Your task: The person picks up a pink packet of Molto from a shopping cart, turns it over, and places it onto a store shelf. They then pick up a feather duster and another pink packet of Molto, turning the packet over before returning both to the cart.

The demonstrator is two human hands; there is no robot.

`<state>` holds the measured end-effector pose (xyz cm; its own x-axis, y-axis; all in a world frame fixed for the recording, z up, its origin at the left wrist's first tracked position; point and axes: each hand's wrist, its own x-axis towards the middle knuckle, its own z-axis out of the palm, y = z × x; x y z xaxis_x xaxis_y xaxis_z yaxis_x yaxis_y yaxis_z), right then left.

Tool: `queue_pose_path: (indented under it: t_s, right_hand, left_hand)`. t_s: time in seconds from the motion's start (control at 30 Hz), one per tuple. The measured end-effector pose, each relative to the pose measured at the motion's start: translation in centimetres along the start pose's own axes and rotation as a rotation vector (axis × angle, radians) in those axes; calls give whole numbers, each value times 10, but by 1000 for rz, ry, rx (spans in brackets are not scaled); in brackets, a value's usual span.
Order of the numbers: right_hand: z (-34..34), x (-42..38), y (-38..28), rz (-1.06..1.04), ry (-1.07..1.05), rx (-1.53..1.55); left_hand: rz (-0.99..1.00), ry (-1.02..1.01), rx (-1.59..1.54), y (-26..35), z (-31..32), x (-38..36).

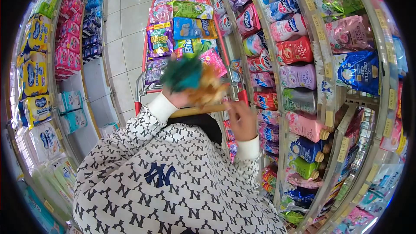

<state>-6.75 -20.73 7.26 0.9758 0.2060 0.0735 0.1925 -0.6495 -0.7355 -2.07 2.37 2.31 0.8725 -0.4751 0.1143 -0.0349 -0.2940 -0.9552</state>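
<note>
A fluffy bundle, green [184, 74] on one side and tan on the other, is smeared by motion above the cart's near end and looks like a feather duster. My left hand [177, 99] is against its underside, with the fingers hidden behind the blur. Just below runs a light wooden stick [200, 111], which seems to be the duster's handle; how it joins the feathers cannot be made out. At the stick's right end, my right hand [242, 120] has its fingers curled and closed on it.
Beyond my hands stands a red-framed shopping cart [144, 56] loaded with detergent packs [159, 41]. Shelves of softener pouches [299, 76] and bottles rise close on the right. Diaper packs [35, 76] and pink packs line the left shelves. The aisle has a tiled floor [125, 21].
</note>
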Motion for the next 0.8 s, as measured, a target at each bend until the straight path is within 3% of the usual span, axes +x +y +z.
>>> queue_pose_path:
  t_s: [0.07, 0.1, 0.2, 0.33, 0.37, 0.6, 0.67, 0.73, 0.77, 0.8]
  right_hand:
    - [-8, 7, 27, 71, 159, -24]
    - [-22, 10, 26, 244, 210, -46]
    - [-22, 14, 22, 317, 349, 350]
    - [-3, 19, -1, 202, 220, 514]
    - [-1, 21, -8, 321, 181, 560]
    - [2, 24, -7, 169, 284, 425]
    - [-7, 25, -10, 68, 255, 242]
    - [-16, 30, -28, -68, 245, -11]
    - [-14, 32, -31, -140, 217, -56]
    - [-11, 33, -28, -209, 188, -104]
  left_hand:
    - [177, 174, 1612, 3, 8, 8]
    - [191, 154, 1490, -15, -6, 16]
    - [149, 183, 1507, -9, -3, 12]
    - [139, 216, 1578, -7, -14, 16]
    - [161, 237, 1612, -5, -17, 16]
    - [334, 269, 1857, 23, -27, 16]
    - [284, 308, 1905, 51, -22, 11]
    - [390, 474, 1834, 44, -27, 8]
    - [297, 427, 1812, 52, -27, 5]
    - [219, 258, 1986, 39, -39, 14]
